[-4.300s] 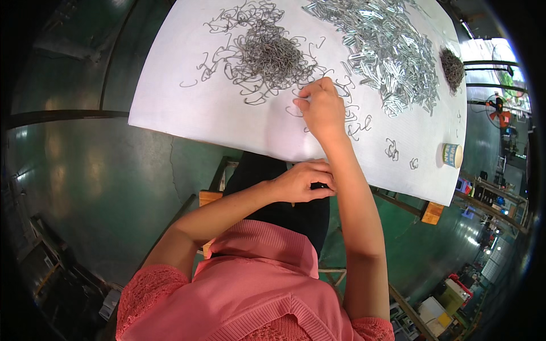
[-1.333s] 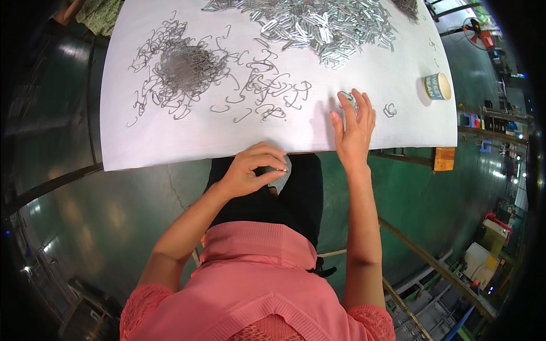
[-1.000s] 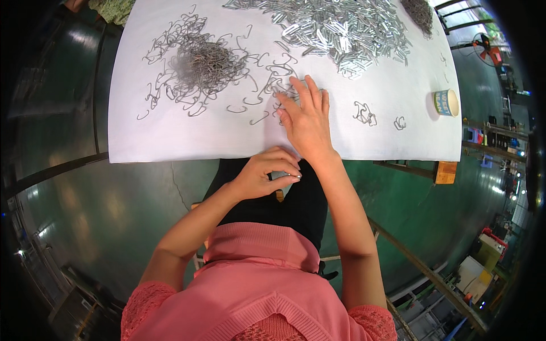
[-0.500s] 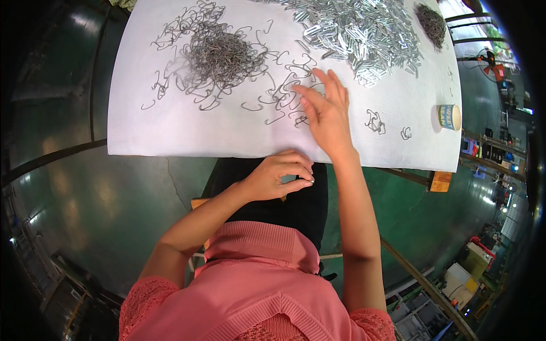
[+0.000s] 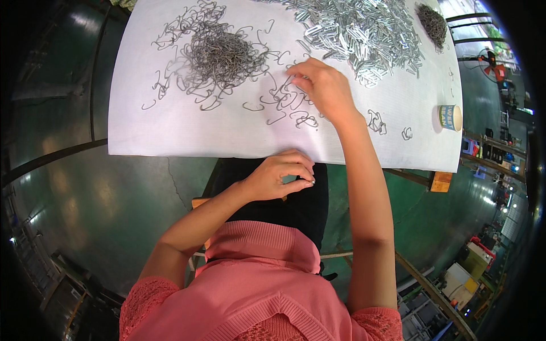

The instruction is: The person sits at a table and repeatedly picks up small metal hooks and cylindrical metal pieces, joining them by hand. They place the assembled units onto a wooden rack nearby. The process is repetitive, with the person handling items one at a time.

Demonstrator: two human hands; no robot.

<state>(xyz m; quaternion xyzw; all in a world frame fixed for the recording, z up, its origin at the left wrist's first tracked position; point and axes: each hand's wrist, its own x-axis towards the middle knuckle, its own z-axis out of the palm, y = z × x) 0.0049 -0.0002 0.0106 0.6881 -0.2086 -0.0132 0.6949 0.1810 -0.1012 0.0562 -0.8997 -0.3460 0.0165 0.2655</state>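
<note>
My right hand [image 5: 325, 88] reaches over the table among loose bent wire hooks [image 5: 281, 98], its fingers curled together at their edge. Whether a hook is between its fingertips is hidden. Just off the table's near edge, my left hand [image 5: 280, 175] is held in a pinch above my lap. A tiny shiny bit shows at its thumb tip, too small to name. A dense pile of the same wire hooks [image 5: 222, 57] lies left of my right hand. Beyond it, to the right, spreads a large heap of flat silver metal clips [image 5: 364, 37].
The white-covered table [image 5: 187, 133] carries small groups of wire pieces [image 5: 376, 122] right of my forearm. A paper cup [image 5: 449, 117] lies on its side near the right edge. A dark pile of small wire parts [image 5: 432, 27] sits at the far right. A fan [image 5: 493, 67] stands beyond.
My right hand has moved slightly away from me, and its spread fingers have curled in over the loose hooks. My left hand stays where it was.
</note>
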